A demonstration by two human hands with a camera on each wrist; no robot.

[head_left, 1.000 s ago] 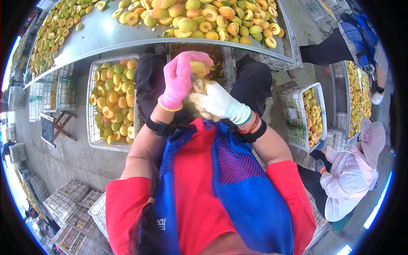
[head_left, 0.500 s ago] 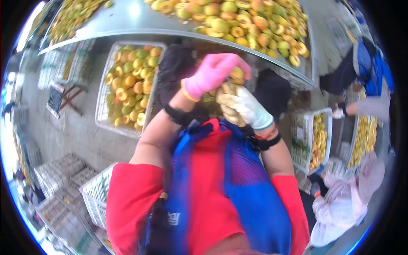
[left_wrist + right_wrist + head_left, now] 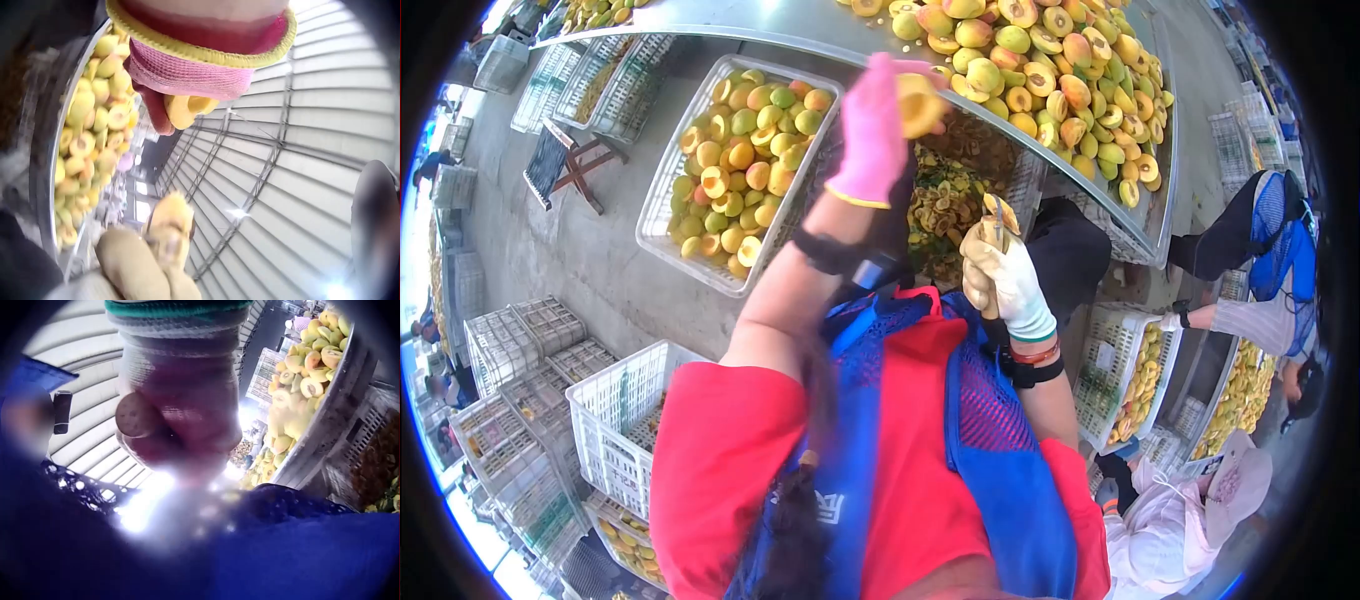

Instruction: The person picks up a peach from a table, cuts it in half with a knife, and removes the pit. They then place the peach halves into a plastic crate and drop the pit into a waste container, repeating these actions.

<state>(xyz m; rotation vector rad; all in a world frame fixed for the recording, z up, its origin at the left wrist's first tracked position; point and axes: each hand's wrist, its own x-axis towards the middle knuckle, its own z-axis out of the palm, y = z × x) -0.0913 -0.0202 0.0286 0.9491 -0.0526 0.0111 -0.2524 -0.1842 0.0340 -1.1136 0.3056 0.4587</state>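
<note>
My left hand (image 3: pixel 870 135), in a pink glove, holds a yellow peach half (image 3: pixel 920 105) with its hollow facing up, beside the table's front edge. In the left wrist view the peach half (image 3: pixel 182 111) shows between the gloved fingers. Lower and to the right, my right hand (image 3: pixel 1008 280), in a white glove with tan fingers, grips a pitting tool (image 3: pixel 990 238) by its handle. An orange-brown bit of fruit (image 3: pixel 998 210) sits at the tool's tip. The round handle end (image 3: pixel 135 415) sticks out of the fist in the right wrist view.
A metal table (image 3: pixel 790 22) bears a heap of halved peaches (image 3: pixel 1050 75). A white crate of peaches (image 3: pixel 658 238) stands on the floor at left. Pit and flesh scraps (image 3: pixel 945 210) lie below, between the knees. Other people (image 3: pixel 1170 520) work at right.
The hands were together over the fruit and are now apart. My left hand has moved up and away towards the table with the peach half; the right stays low with the tool. The view has swung.
</note>
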